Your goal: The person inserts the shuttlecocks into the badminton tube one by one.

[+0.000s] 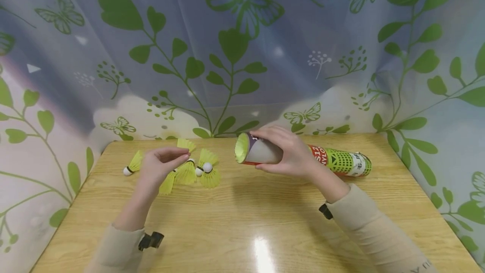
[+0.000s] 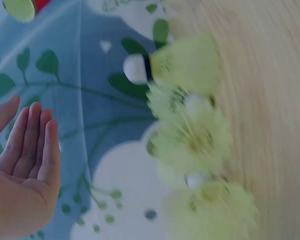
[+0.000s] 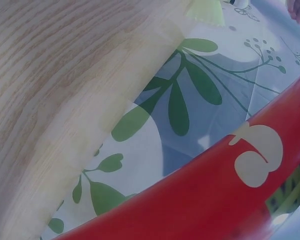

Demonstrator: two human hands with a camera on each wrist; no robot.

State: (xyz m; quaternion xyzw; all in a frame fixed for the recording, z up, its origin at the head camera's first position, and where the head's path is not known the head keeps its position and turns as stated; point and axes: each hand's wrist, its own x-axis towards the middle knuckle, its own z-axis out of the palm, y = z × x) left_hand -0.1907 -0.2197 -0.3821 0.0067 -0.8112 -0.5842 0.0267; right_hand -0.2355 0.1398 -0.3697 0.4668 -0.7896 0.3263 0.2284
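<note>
My right hand (image 1: pixel 284 151) grips a long red and yellow-green shuttlecock tube (image 1: pixel 341 161) near its left end, thumb below and fingers over the top. That end faces left, and yellow skirt edges show inside its mouth. In the right wrist view the tube's red side (image 3: pixel 200 195) crosses the lower right. My left hand (image 1: pixel 161 165) is over the left of the table, thumb and fingers extended with nothing between them. Below and beside it lie several yellow shuttlecocks (image 1: pixel 209 177) with white heads, bunched together. The left wrist view shows the palm and straight fingers apart from these shuttlecocks (image 2: pixel 190 62).
One shuttlecock (image 1: pixel 133 163) lies apart at the far left of the wooden table (image 1: pixel 212 231). A curtain (image 1: pixel 189 54) with leaf and butterfly prints hangs right behind the table's back edge and along both sides.
</note>
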